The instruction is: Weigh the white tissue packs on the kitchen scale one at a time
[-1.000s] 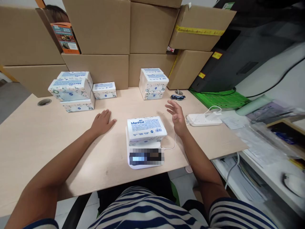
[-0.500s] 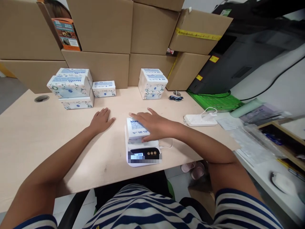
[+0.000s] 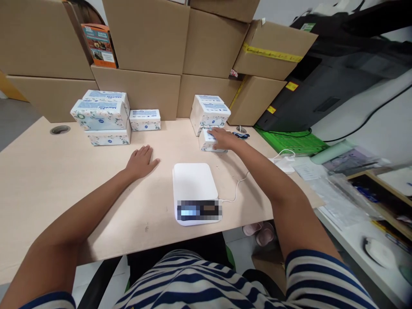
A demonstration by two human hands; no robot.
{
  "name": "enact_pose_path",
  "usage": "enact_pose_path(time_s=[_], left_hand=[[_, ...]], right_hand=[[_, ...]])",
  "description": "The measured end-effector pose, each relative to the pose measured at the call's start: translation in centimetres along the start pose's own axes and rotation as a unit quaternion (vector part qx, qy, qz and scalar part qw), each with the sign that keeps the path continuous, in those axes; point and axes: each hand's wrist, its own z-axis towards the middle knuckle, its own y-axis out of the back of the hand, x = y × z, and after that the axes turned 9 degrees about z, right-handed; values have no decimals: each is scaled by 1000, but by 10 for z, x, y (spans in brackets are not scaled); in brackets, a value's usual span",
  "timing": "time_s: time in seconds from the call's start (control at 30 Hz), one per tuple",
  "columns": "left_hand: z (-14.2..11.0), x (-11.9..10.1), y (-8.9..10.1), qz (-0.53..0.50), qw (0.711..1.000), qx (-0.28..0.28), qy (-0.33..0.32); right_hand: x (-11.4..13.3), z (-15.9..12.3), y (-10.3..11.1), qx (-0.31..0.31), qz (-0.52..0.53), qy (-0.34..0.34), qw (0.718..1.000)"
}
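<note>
My right hand (image 3: 223, 138) is closed over a white tissue pack (image 3: 207, 142) that lies on the desk, just in front of a stack of two similar packs (image 3: 210, 112). A white kitchen scale (image 3: 194, 187) sits near the desk's front edge with nothing on its platform. My left hand (image 3: 141, 161) lies flat and open on the desk, left of the scale. More tissue packs (image 3: 102, 118) are stacked at the back left, with a smaller pack (image 3: 144, 119) beside them.
Cardboard boxes (image 3: 148, 38) wall off the back of the wooden desk (image 3: 58, 180). A white power strip (image 3: 283, 163) and cable lie to the right of my arm. A green mat (image 3: 289, 137), a black machine (image 3: 337, 64) and plastic-wrapped papers (image 3: 341, 184) fill the right side.
My right hand came down on the tissue pack on the scale, lifted it off and carried it back to the desk in front of the stack. The scale platform is now bare.
</note>
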Motion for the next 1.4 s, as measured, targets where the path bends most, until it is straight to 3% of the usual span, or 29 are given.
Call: enact_pose_path(time_s=[0.37, 0.7, 0.8, 0.97, 1.13, 1.27, 1.4], left_hand=[[0, -4, 3, -11, 1000, 14, 3], [-4, -11, 1, -27, 1000, 6, 6], [-5, -12, -1, -38, 999, 7, 5], [-5, -14, -4, -50, 999, 7, 2], [-8, -11, -8, -66, 998, 4, -1], [-8, -8, -16, -81, 997, 1, -16], [-8, -6, -23, -84, 996, -13, -18]], right_hand=[[-1, 2, -19, -51, -34, -22, 998], [9, -5, -15, -67, -43, -24, 997], [39, -2, -8, -104, -43, -9, 994], [135, 46, 4, -183, 36, 98, 977], [215, 133, 11, -110, 77, 139, 981], [239, 164, -4, -73, 69, 145, 984], [227, 154, -25, -82, 84, 127, 985]])
